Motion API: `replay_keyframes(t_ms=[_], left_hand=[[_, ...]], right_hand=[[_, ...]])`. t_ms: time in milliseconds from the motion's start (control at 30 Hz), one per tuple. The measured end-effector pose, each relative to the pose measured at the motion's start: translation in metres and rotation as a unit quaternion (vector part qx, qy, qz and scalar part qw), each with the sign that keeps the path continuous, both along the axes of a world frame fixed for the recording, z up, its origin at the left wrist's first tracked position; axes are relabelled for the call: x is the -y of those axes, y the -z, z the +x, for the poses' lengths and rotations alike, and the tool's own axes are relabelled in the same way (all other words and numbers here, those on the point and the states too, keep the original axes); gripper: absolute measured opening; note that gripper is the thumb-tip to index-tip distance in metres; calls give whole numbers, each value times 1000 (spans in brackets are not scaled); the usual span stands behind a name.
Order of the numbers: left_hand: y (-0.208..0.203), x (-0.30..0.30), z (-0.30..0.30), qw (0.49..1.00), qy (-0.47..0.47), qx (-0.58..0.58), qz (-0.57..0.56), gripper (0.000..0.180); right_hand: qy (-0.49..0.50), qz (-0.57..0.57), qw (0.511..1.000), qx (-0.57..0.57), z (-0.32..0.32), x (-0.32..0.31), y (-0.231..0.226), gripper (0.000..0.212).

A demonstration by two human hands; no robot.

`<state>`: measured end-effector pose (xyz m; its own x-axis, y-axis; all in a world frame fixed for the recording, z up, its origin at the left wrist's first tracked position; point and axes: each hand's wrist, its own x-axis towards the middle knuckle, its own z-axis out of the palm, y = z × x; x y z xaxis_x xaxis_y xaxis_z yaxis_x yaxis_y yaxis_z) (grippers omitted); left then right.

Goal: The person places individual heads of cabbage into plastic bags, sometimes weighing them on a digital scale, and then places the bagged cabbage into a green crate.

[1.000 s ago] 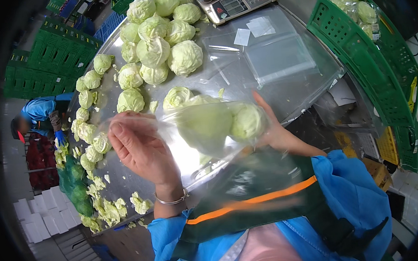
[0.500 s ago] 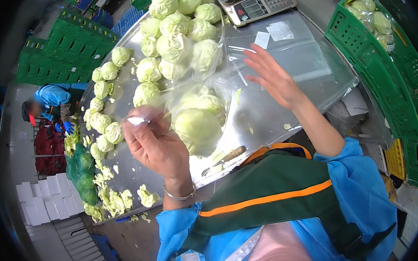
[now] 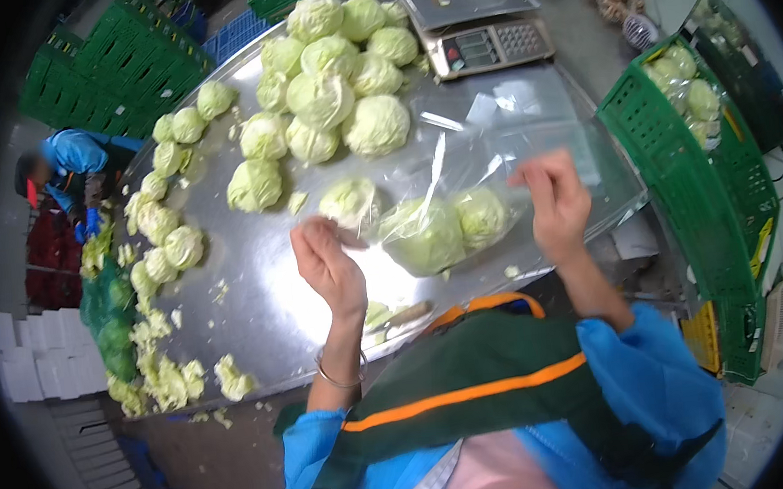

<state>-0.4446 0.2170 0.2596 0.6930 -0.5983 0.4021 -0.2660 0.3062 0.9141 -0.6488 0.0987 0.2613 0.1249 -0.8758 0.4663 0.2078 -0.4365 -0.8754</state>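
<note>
A clear plastic bag [image 3: 437, 186] is stretched between my two hands above the near part of the metal table. Inside it lie a large cabbage [image 3: 428, 240] and a smaller cabbage [image 3: 483, 217]. Another cabbage [image 3: 348, 200] sits at its left end; whether it is inside the film I cannot tell. My left hand [image 3: 331, 266] pinches the bag's left end, fingers curled. On the other side my right hand [image 3: 558, 206] is closed on the film, its fingers slightly blurred. A knife with a wooden handle [image 3: 408, 315] rests at the table's near edge.
Cabbages are piled [image 3: 329, 58] at the back, with a row of smaller ones [image 3: 158, 223] to the left. A scale [image 3: 486, 46] stands far right. Trimmed leaves [image 3: 167, 377] litter the left edge. Green crates [image 3: 682, 194] flank the right. A co-worker [image 3: 77, 163] bends over at far left.
My right hand has gone from spread fingers to closed on the film. The bag now stretches sideways, its cabbages farther right. My left hand has lowered slightly. The whole view has shifted.
</note>
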Motion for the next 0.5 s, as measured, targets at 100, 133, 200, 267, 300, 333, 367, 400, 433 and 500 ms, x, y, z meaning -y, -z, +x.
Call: replay_keyframes(t_ms=[100, 133, 200, 267, 300, 333, 367, 400, 433, 500], left_hand=[[44, 42, -5, 991, 15, -102, 82, 28], [55, 44, 1, 992, 43, -80, 90, 28], [84, 42, 3, 983, 2, -63, 173, 29], [132, 13, -5, 950, 20, -117, 289, 31], [170, -5, 1, 944, -5, -74, 323, 32], [168, -11, -2, 914, 10, -118, 387, 35], [169, -17, -5, 897, 17, -129, 423, 37], [170, -21, -7, 877, 24, -141, 458, 39], [164, -19, -6, 875, 33, -152, 459, 39], [152, -6, -6, 870, 53, -173, 459, 40]], right_hand=[[79, 46, 992, -83, -15, -1, 38, 17], [87, 77, 989, -88, -8, 4, 56, 18], [96, 124, 981, -117, -16, -14, 84, 20], [70, 275, 956, -76, -29, -58, 127, 22], [78, 283, 951, -92, -27, -68, 141, 23], [95, 284, 948, -106, -24, -72, 149, 23], [111, 285, 944, -121, -23, -76, 156, 24], [99, 288, 942, -141, -25, -77, 160, 24], [84, 284, 941, -163, -26, -71, 158, 24], [110, 216, 950, -199, -26, -54, 171, 30]])
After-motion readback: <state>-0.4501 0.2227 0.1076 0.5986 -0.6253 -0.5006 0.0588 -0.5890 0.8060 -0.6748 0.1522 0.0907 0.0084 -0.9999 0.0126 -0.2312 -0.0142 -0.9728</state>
